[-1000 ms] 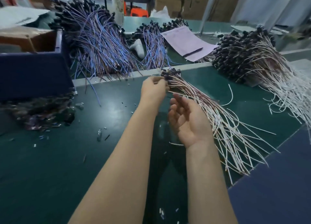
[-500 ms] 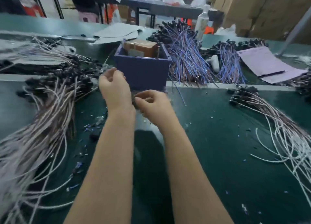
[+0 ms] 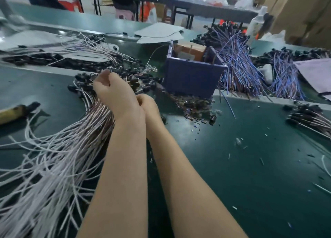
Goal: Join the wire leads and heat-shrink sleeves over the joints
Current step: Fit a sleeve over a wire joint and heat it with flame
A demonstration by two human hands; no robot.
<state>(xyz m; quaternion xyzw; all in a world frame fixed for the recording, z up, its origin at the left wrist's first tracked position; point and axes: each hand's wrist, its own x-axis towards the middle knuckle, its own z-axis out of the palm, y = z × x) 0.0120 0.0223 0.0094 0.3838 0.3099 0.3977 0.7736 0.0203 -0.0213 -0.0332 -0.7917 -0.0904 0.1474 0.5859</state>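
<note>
A large fan of white and pinkish wire leads with black-capped ends (image 3: 59,148) lies on the left of the dark green table (image 3: 250,166), its capped ends pointing far and its loose tails spreading near and left. The left hand (image 3: 114,94) is over the capped ends with its fingers curled. Blur hides whether its grip has closed on a lead. The right hand (image 3: 148,105) sits just right of the left wrist and touches it, fingers curled inward and partly hidden, so I cannot tell if its grip holds anything.

Just right of the hands, a heap of small dark heat-shrink sleeves (image 3: 193,107) is scattered in front of a dark blue plastic bin (image 3: 191,80) holding a brown cardboard box (image 3: 189,51). Bundles of blue and purple wires (image 3: 238,67) lean beside the bin's right side. A smaller bundle of black-capped leads (image 3: 311,119) lies at the right edge, and a yellow-handled tool (image 3: 12,112) at the left edge.
</note>
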